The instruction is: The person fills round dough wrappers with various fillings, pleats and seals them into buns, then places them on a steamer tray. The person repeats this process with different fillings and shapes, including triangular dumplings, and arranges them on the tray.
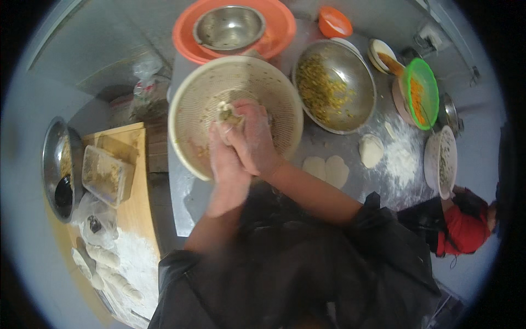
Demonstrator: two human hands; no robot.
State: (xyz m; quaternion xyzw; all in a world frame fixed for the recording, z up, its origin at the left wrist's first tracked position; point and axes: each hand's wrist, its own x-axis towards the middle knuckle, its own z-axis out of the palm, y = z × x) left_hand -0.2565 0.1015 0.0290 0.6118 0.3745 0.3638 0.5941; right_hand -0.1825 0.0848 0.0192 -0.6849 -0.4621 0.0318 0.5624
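Over a cream plastic strainer basket [193, 82], my left hand [228, 166] and my right hand [257, 137] are pressed together. Between them they grip a piece of dough with greenish filling [231, 117], its pale edge showing at the top. Both hands are dusted with flour. Right of the basket stands a steel bowl [357, 90] of chopped yellow-green filling [320, 90]. Two flattened dough pieces [326, 169] lie touching on the metal table [283, 193], and a rounder dough lump [371, 150] sits farther right beside loose flour [400, 160].
Behind the basket, an orange basin [283, 24] holds a steel bowl [230, 28]. Bowls, including a green-rimmed colander [423, 92], line the right. At left, a wooden board [139, 164] carries dough rolls [117, 281] and a plastic tub [107, 174]. Another person in red [464, 230] is at lower right.
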